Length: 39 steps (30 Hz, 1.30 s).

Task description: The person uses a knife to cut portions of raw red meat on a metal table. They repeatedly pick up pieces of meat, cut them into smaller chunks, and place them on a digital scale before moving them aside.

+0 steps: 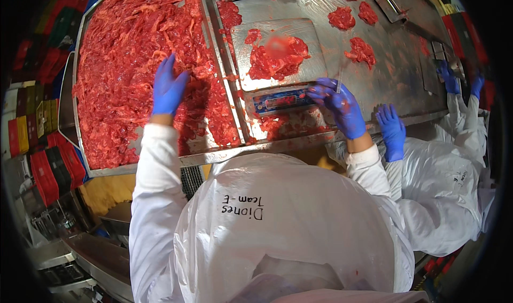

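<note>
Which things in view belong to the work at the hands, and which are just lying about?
Seemingly in the job: left hand, over loose red meat; metal tray around it; right hand, near the scale; meat pile on its plate.

Seemingly lying about: red container, yellow container, both at far left.

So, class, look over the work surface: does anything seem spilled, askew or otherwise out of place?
Yes: loose meat scraps lie in front of the blue scale display. They look spilled because they sit outside the big tray and off the weighing plate, which bears a separate meat pile.
</note>
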Available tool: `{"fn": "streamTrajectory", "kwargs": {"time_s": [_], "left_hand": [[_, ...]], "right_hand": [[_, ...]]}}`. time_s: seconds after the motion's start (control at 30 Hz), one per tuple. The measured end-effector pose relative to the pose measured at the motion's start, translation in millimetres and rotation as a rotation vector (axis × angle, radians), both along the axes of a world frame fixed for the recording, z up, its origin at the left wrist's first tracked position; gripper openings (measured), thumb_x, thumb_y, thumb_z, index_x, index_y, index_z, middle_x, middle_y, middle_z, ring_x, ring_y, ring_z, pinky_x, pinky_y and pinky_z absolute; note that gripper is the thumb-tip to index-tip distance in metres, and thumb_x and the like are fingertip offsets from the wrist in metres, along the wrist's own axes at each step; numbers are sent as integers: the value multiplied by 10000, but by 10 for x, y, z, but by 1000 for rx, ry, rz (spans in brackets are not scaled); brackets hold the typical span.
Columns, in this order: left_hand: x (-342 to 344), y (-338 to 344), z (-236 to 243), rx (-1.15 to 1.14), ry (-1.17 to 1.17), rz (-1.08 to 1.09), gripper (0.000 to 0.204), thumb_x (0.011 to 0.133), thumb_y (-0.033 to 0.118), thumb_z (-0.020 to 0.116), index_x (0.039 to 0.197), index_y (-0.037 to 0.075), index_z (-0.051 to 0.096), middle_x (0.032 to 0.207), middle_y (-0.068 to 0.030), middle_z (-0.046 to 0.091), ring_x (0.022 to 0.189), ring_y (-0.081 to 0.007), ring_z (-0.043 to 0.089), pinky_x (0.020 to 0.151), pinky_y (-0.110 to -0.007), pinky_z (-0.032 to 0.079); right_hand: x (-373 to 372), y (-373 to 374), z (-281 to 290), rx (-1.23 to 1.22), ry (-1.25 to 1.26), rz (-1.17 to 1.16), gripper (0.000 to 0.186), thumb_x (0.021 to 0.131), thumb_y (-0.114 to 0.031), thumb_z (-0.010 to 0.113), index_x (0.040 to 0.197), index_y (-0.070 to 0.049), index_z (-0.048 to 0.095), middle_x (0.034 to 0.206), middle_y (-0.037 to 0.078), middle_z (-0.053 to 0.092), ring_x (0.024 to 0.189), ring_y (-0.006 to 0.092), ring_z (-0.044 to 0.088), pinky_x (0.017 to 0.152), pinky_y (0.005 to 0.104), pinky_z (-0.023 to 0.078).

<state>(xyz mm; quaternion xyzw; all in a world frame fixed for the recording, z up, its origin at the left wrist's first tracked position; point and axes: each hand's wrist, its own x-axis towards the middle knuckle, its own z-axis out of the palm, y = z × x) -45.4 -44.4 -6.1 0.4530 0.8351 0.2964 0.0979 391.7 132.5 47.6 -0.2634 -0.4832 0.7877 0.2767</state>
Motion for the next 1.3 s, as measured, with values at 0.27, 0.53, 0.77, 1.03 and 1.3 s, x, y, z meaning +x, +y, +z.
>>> {"fn": "streamTrajectory", "kwargs": {"time_s": [0.27, 0.53, 0.77, 1.03, 1.3], "left_hand": [[1306, 1158, 569, 19, -847, -758, 844, 814, -133, 544, 1615, 85, 392, 1555, -168, 526, 1418, -209, 511, 1157, -315, 407], [1106, 838, 368, -274, 414, -494, 1254, 680, 857, 714, 1610, 88, 375, 1698, -235, 234, 1574, -483, 147, 1240, -683, 79], [1814, 1390, 139, -206, 414, -450, 1036, 845, 740, 587, 1647, 149, 303, 1731, -198, 163, 1582, -461, 157, 1257, -638, 85], [1892, 1363, 596, 242, -435, -772, 520, 974, 105, 679, 1469, 37, 534, 1490, -170, 570, 1294, -311, 628, 1086, -380, 507], [477, 164, 14, -676, -310, -332, 652, 838, 466, 830, 1222, -40, 684, 1075, -267, 738, 1016, -355, 736, 947, -443, 566]], "right_hand": [[-912, 163, -118, 86, -112, 99, 364, 998, -207, 726, 1261, -5, 576, 1195, 139, 695, 1114, 227, 696, 973, 362, 569], [-1188, 747, -241, 691, -354, -318, 565, 885, -264, 834, 1329, -27, 575, 1233, 174, 681, 1116, 283, 687, 961, 367, 551], [-1134, 150, -224, 753, -292, -121, 742, 774, -226, 916, 1401, -33, 569, 1351, 160, 637, 1274, 254, 604, 1100, 385, 473], [-188, 1116, -290, 647, -370, -896, 505, 886, -93, 830, 1316, -18, 577, 1318, 106, 633, 1126, 186, 625, 970, 323, 531], [21, 351, -445, 649, -304, -670, 434, 870, -89, 838, 1244, -20, 629, 1154, 84, 691, 1007, 143, 647, 898, 312, 555]]}}
